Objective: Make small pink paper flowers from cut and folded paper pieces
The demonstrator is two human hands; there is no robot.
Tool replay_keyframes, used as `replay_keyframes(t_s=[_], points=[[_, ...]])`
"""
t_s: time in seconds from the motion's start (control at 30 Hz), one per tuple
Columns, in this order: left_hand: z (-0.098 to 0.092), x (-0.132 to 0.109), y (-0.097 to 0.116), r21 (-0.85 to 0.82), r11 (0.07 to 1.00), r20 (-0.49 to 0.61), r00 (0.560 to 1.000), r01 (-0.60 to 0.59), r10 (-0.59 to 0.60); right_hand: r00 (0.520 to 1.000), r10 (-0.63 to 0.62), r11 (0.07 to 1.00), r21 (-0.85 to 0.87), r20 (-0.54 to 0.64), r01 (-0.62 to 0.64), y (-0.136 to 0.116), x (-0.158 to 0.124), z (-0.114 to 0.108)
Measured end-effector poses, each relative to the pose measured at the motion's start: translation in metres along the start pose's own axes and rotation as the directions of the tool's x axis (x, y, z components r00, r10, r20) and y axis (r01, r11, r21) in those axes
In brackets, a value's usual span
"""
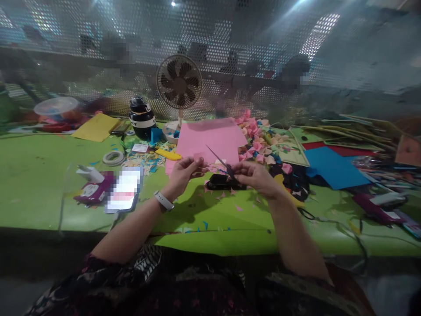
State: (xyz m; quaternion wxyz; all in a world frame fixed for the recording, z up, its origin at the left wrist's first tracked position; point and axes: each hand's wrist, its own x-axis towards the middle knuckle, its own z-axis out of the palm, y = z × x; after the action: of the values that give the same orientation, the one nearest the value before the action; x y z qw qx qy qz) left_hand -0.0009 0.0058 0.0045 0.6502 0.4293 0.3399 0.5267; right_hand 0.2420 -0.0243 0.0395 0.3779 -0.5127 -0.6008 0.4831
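My left hand is closed, thumb and fingers pinched near the lower edge of a large pink sheet; a small pink piece seems to be at the fingertips. My right hand is wrapped round the handles of a pair of scissors, whose blades point up and to the left over the pink sheet. Just below the scissors a black stapler lies on the green table. Small pink offcuts are scattered around the stapler.
A fan stands behind the sheet. Folded pink pieces pile up at its right, near blue paper. On the left are a phone, a purple glue gun, a tape roll, a yellow cutter and a dark jar.
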Motion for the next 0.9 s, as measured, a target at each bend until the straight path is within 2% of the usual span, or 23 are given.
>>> replay_keyframes(t_s=[0.1, 0.2, 0.4, 0.63, 0.9], points=[[0.002, -0.002, 0.002, -0.01, 0.999, -0.026, 0.999, -0.033, 0.033, 1.0, -0.011, 0.999, 0.05, -0.014, 0.012, -0.002, -0.003, 0.017], [0.003, -0.003, 0.002, -0.034, 0.998, -0.04, 0.998, -0.057, 0.055, 0.998, -0.015, 1.0, 0.024, -0.064, 0.016, -0.005, -0.005, 0.027], [0.005, -0.004, -0.001, -0.037, 0.996, -0.03, 0.996, -0.086, 0.085, 0.998, 0.05, 0.993, -0.11, 0.025, -0.047, -0.007, -0.01, 0.041], [0.006, -0.007, 0.001, -0.058, 0.996, 0.015, 0.998, -0.068, 0.069, 0.998, 0.017, 0.997, -0.077, 0.063, -0.012, -0.002, -0.006, 0.043], [0.009, -0.01, 0.001, -0.074, 0.997, 0.044, 0.999, -0.026, 0.03, 0.993, 0.084, 0.995, -0.061, 0.089, -0.078, -0.006, -0.006, 0.047]])
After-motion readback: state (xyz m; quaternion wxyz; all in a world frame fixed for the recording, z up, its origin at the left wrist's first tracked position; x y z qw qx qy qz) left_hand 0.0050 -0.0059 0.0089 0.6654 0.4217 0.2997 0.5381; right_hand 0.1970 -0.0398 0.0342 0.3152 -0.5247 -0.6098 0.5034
